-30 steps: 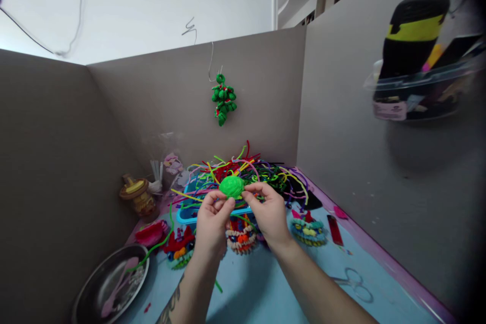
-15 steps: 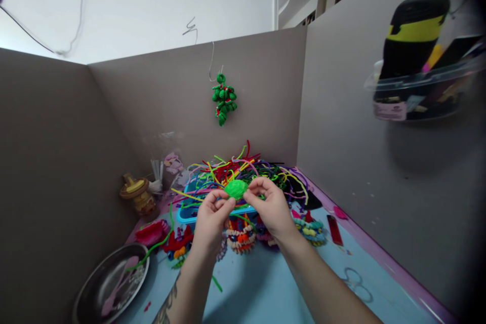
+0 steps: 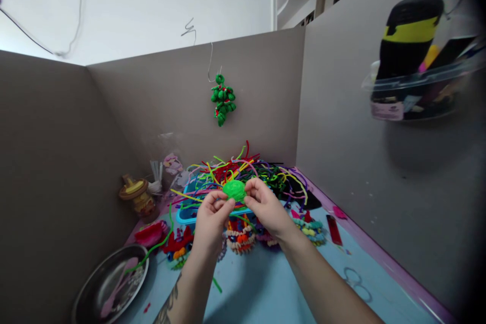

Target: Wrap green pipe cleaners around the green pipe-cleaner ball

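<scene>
A bright green oval piece (image 3: 234, 191), apparently wound from pipe cleaner, is held up between both hands. My left hand (image 3: 213, 216) pinches its left edge with thumb and fingers. On the right edge, the thumb and fingertips of my right hand (image 3: 269, 212) are closed. Behind the hands is a blue tray (image 3: 186, 216) heaped with pipe cleaners (image 3: 228, 164) in many colours. Below the piece, a colourful fuzzy figure (image 3: 241, 238) stands on the table, with a red-topped one (image 3: 180, 248) to the left and a teal one (image 3: 309, 228) to the right.
At the lower left lies a metal pan (image 3: 81, 288) with a pink spoon inside. A brown pot (image 3: 138, 197) stands by the left panel. Scissors (image 3: 357, 283) lie on the right. A green ornament (image 3: 223, 98) hangs on the back panel; a clear holder (image 3: 417, 83) is on the right panel.
The green piece has turned a little and shows a rounder face. Both hands keep their pinch and have hardly moved; the view has shifted slightly.
</scene>
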Motion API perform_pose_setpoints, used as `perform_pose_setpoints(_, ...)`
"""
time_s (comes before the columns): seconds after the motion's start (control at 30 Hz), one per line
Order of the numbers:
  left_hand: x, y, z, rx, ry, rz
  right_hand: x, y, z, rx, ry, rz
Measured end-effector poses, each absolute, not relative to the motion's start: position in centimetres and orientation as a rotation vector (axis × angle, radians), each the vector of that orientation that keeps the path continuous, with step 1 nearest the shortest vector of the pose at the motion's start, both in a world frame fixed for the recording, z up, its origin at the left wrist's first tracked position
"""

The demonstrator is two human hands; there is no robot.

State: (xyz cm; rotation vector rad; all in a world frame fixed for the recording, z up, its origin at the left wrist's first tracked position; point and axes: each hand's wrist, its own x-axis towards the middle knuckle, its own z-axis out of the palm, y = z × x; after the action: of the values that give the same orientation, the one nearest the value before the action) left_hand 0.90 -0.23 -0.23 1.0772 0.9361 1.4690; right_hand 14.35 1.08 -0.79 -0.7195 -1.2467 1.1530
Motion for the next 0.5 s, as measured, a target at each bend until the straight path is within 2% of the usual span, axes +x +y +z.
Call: perform_pose_setpoints(0.5, 1.02, -0.49, 0.02, 1.081, 0.898, 1.417, 14.82, 0.97, -0.45, -0.743, -1.301, 1.063)
